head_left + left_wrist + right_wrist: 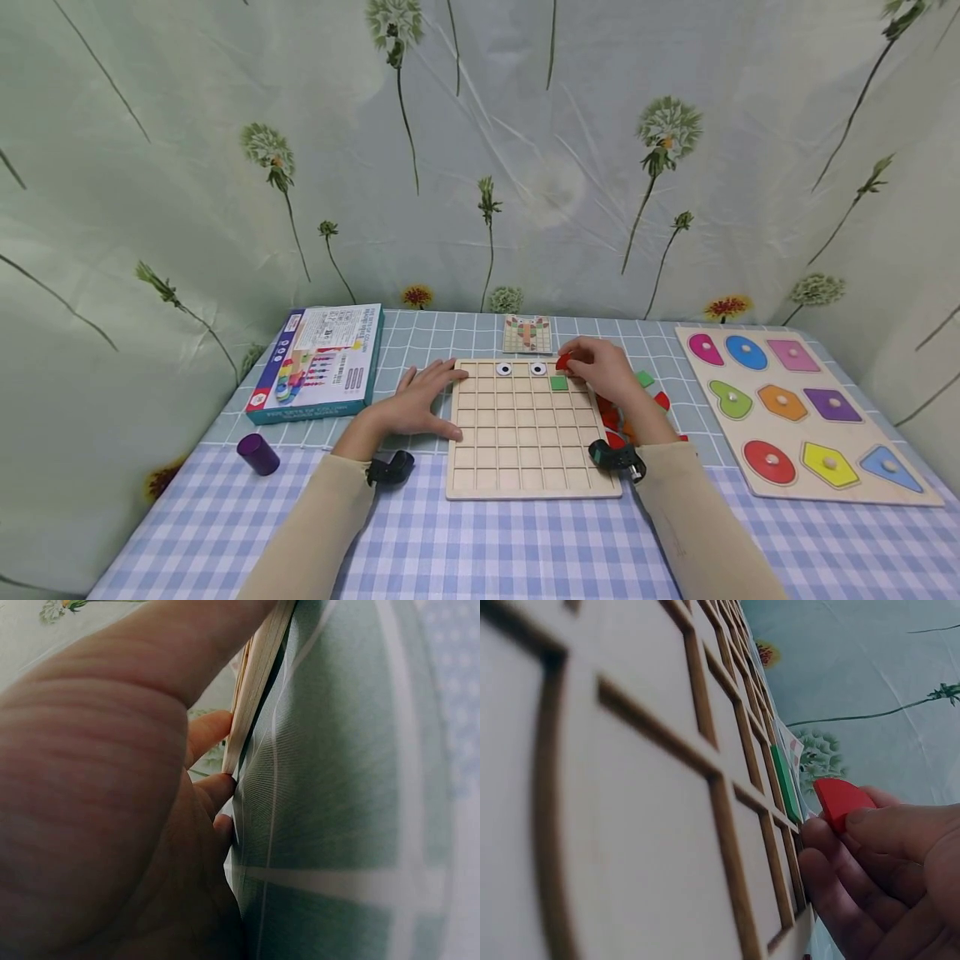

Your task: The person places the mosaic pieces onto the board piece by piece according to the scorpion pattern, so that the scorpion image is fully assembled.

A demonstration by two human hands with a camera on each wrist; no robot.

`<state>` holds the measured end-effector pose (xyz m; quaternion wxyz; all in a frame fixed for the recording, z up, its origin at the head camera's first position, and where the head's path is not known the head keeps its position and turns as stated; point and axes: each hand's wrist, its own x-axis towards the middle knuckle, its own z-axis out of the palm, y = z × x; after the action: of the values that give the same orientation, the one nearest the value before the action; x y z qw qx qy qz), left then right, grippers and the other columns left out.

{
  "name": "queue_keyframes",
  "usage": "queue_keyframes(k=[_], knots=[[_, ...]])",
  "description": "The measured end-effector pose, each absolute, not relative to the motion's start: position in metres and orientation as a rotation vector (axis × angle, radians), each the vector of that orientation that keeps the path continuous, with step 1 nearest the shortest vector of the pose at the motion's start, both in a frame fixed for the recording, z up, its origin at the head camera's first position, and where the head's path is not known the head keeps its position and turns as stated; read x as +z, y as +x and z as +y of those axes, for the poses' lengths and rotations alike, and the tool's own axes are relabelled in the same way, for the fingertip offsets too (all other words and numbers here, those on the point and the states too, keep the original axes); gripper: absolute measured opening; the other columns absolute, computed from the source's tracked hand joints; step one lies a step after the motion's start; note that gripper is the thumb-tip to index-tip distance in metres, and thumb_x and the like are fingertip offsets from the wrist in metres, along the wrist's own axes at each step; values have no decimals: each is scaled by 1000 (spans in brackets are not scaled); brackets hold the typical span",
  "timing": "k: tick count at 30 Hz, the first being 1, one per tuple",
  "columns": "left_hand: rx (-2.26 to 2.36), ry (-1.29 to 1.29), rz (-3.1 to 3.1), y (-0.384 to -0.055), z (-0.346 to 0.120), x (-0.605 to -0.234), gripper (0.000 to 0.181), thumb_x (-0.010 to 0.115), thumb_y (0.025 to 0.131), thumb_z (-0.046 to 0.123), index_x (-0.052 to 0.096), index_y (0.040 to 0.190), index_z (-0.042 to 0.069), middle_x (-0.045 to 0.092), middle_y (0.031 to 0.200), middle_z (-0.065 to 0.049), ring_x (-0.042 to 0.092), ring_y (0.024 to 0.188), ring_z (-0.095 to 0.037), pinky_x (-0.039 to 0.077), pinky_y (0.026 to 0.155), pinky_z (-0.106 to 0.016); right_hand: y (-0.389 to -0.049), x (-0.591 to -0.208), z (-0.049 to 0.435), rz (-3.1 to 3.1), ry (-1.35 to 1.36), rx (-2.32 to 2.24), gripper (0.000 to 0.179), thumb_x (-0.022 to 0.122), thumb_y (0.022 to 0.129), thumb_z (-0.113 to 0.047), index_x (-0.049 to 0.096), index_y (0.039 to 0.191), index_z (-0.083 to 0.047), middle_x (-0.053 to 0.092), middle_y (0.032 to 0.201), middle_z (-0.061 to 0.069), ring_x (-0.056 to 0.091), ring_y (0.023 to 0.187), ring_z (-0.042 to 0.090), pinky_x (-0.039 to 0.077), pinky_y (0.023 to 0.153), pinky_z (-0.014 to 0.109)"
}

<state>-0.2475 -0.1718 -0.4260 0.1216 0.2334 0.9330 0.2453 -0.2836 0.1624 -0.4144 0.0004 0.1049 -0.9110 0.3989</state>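
A wooden grid board (517,433) lies on the table between the two hands. Two eye tiles (504,368) sit in its top row, and a green square tile (558,383) fills a cell of the second row. My right hand (603,371) pinches a red quarter-round piece (841,801) between thumb and fingers, over the board's top right part. Along the board's left edge rests my left hand (420,400), fingers spread and thumb on the rim. In the left wrist view its fingertips (217,787) touch the board's side.
Loose red, green and orange pieces (662,401) lie right of the board, partly under the right forearm. Behind it stands a small pattern card (527,334). A boxed toy (318,362) and a purple cylinder (258,454) are at left, a shape puzzle (806,417) at right.
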Motion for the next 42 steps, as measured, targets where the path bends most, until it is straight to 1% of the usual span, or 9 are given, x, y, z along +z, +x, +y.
queue_keyframes(k=[5,8,15,24,30,38,42], knots=[[719,685,2725,-248,-171,-427,97,83,75,53,36,154,23,16,169,-9,5,158,-33,-4,122,-65,-284,-417,160,-2860,300,1208,17,63,96,-9,70,112,-11,73,103,12,66,93,24,54,88,41],[724,686,2722,-248,-171,-427,97,83,75,53,36,154,23,16,169,-9,5,158,-33,-4,122,-65,-283,-419,159,-2867,288,1163,17,64,96,-10,70,112,-12,73,104,12,64,96,26,53,89,44],[718,684,2728,-248,-171,-426,97,83,75,53,36,154,23,16,169,-9,6,158,-34,-3,122,-65,-282,-421,155,-2865,271,1085,17,65,97,-11,69,113,-14,73,108,13,66,103,30,52,96,49],[712,686,2729,-248,-172,-426,98,83,75,53,35,155,23,15,169,-9,5,158,-33,-3,122,-65,-284,-423,155,-2861,295,1061,17,64,97,-13,70,113,-12,72,114,13,65,105,30,53,95,49],[721,685,2718,-248,-172,-424,98,82,76,53,34,155,22,15,169,-10,5,158,-34,-3,122,-65,-284,-424,156,-2871,303,1074,17,63,98,-14,72,113,-11,71,113,13,65,105,30,53,92,48],[717,682,2718,-248,-172,-424,98,82,76,53,34,155,22,15,169,-10,5,158,-34,-4,123,-64,-284,-424,156,-2882,387,1033,24,62,99,-12,73,119,-9,67,124,17,64,110,34,53,94,50],[713,680,2720,-247,-172,-425,98,82,76,53,34,155,22,15,169,-10,5,158,-34,-3,123,-65,-284,-425,155,-2882,413,1016,24,64,97,-10,73,119,-8,65,121,17,64,107,34,54,92,49]])
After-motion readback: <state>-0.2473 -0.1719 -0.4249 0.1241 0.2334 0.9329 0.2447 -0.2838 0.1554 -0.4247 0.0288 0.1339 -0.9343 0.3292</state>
